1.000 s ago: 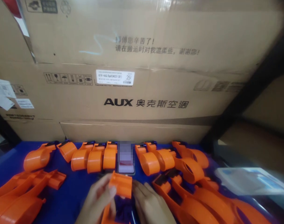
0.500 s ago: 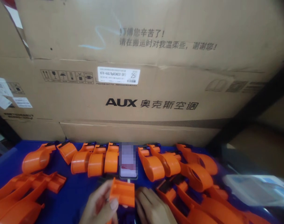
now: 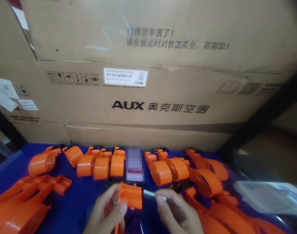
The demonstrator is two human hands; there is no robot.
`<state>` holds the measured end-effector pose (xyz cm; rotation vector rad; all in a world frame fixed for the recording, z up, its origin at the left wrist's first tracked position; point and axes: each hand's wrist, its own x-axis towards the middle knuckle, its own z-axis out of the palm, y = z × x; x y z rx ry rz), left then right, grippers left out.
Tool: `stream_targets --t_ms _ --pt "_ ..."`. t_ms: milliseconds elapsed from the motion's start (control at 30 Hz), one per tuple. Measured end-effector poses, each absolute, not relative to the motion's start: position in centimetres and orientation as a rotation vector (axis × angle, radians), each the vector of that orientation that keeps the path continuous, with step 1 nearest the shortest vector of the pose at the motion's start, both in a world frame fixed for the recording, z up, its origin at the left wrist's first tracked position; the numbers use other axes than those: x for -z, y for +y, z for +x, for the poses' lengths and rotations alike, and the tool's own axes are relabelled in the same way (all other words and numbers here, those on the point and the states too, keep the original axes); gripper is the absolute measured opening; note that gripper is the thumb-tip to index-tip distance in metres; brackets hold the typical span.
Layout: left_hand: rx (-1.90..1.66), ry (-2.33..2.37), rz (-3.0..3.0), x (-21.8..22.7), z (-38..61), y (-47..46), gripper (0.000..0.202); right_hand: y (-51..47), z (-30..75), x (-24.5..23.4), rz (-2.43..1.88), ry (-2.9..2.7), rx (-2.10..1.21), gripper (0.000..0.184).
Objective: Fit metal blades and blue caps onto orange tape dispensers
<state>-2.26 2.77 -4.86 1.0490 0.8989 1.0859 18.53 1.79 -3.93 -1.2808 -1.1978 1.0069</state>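
Observation:
My left hand is closed round an orange plastic tape-dispenser part, held up over the blue table near its front edge. My right hand pinches a thin metal strip, whose left end meets the right side of the orange part. The lower part of the orange piece is hidden behind my fingers.
Several orange dispenser bodies stand in a row at the back, with more heaped at left and right. A phone leans between them. Large AUX cardboard boxes wall off the back. A clear plastic bag lies at right.
My right hand has moved right and up from beside the orange part and now pinches a metal strip at its side. The left hand keeps its hold.

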Motion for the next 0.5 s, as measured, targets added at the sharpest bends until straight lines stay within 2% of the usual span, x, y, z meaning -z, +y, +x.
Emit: stream_targets --t_ms 233,500 --pt "-1.055 0.925 1.069 4.8 -2.1 2.4 0.052 2.6 19.1 4.3 -1.129 -1.061 -1.293 0.038" --pt "-1.052 0.925 1.106 6.1 -2.7 2.9 0.051 2.1 19.1 3.1 -1.165 -1.150 -1.248 0.036"
